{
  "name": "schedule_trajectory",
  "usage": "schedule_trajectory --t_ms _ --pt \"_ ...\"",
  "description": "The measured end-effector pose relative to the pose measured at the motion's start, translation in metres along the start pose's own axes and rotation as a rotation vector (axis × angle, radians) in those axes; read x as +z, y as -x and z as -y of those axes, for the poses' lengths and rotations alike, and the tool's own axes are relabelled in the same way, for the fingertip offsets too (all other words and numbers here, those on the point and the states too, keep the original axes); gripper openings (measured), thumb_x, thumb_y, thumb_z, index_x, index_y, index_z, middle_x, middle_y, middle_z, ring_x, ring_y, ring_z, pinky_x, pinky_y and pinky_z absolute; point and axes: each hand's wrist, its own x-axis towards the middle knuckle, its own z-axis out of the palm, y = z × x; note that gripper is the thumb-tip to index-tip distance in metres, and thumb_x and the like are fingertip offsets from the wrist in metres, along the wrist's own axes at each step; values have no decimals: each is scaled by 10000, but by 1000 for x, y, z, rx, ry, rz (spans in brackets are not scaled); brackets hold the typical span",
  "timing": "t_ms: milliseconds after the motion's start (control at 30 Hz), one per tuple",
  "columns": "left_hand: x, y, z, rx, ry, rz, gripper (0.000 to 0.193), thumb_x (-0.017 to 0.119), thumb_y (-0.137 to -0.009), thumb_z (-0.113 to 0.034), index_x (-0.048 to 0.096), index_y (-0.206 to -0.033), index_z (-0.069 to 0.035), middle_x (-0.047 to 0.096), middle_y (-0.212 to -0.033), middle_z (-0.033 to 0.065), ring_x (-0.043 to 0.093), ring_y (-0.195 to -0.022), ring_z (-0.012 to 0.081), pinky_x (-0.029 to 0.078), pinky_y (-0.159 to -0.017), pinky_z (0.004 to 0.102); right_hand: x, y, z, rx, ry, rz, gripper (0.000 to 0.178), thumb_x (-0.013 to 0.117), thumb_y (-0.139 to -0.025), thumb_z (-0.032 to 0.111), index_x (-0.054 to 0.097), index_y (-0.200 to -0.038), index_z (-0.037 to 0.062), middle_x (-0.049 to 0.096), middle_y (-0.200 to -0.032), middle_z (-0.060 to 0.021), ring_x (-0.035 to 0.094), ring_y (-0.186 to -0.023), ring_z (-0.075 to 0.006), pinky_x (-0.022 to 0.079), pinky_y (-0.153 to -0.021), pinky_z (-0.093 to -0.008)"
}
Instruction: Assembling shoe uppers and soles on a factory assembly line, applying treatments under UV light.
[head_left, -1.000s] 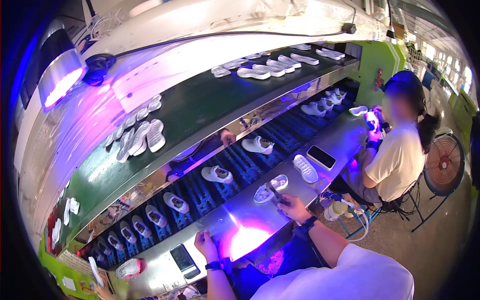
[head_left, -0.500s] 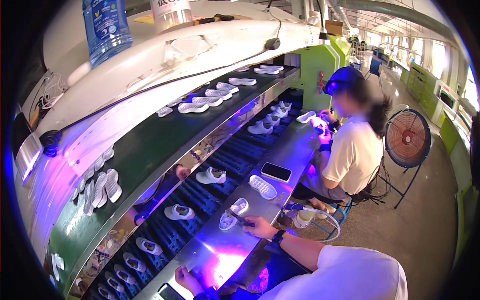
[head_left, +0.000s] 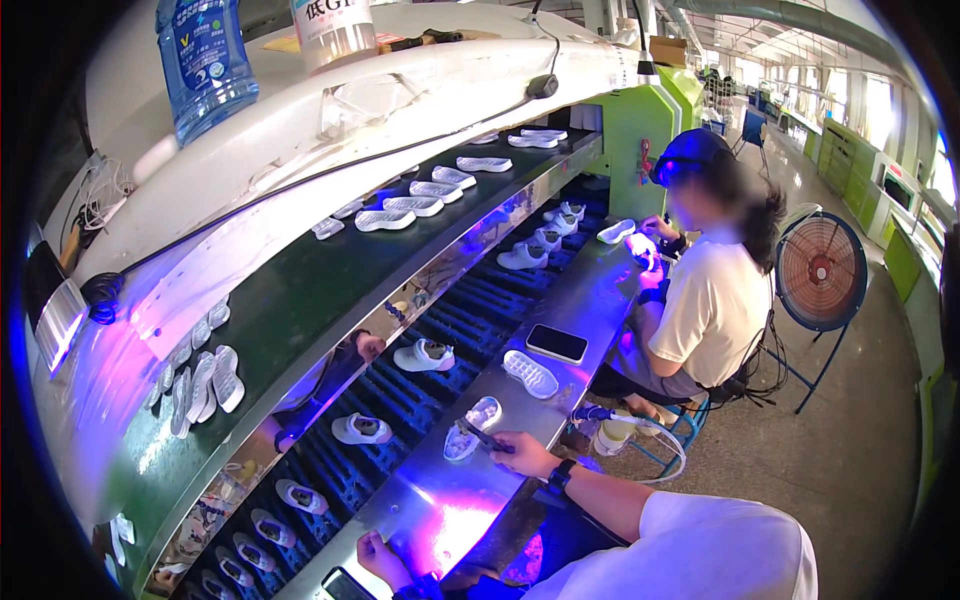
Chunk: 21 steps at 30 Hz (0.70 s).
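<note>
On the metal ledge, my right hand grips a dark brush. The brush's tip is over a white shoe sole that lies hollow side up. My left hand hovers by the near end of the ledge, fingers curled together; whether anything is in them is hidden. Close to it lies a phone, partly cut off by the lower edge. Just beyond the sole being brushed, another white sole rests with its patterned side up.
White shoes stand along the dark slatted conveyor. Pale soles line the green belt above. A second phone lies farther along the ledge. A co-worker sits at right, near a standing fan.
The view has shifted slightly. My right hand still holds the brush at the same sole, and my left hand has barely moved.
</note>
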Motion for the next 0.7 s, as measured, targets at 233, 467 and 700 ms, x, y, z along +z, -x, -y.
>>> schedule_trajectory --t_ms 233,467,700 --pt "-12 3 6 -18 29 -39 87 597 -976 -39 612 -923 27 595 -815 20 499 -637 86 398 -511 251 6 -1 5 11 24 66 322 694 -967 126 631 -1268 31 643 -814 12 555 -640 -61 450 -571 -246" --pt "14 15 -13 -54 -33 -81 119 693 -917 -115 685 -901 2 624 -742 1 554 -693 88 479 -593 280 0 0 -5 66 -36 -32 398 733 -921 89 599 -1284 -6 679 -907 -29 577 -645 -67 449 -539 -232" --pt "-2 5 13 41 -154 -120 239 744 -901 -219 739 -992 2 714 -795 91 670 -748 160 536 -695 326 17 -13 -12 70 -73 46 326 688 -926 26 607 -1242 16 635 -808 -21 507 -568 -53 366 -460 -206"
